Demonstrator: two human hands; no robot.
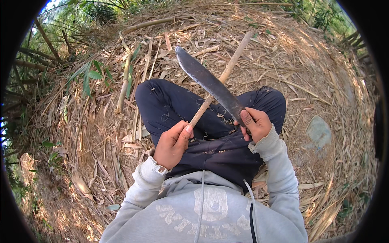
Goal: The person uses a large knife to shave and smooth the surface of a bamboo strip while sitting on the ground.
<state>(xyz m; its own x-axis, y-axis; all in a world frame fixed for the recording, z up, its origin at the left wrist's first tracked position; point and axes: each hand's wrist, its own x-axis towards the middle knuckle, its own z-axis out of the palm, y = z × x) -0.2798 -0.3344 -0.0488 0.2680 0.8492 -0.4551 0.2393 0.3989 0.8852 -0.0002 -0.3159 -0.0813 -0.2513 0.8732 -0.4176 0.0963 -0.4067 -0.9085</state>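
Above dark cloth trousers (pixel 214 160), left hand (pixel 172 146) pinches a slender tan wooden stick (pixel 231 66), right hand (pixel 258 124) grips a dark curved metal machete (pixel 213 85).

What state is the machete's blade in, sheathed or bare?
Bare: the machete shows uncovered dark metal from its tip down toward the right hand, with no sheath around the blade.

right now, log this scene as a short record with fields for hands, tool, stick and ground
left hand: gripping the near end of the stick
right hand: holding the machete by its handle end
machete: dark blade, tip toward upper left, crossing over the stick; contact unclear
stick: pale, slender, pointing toward upper right
ground: dry leaves around the dark trousers
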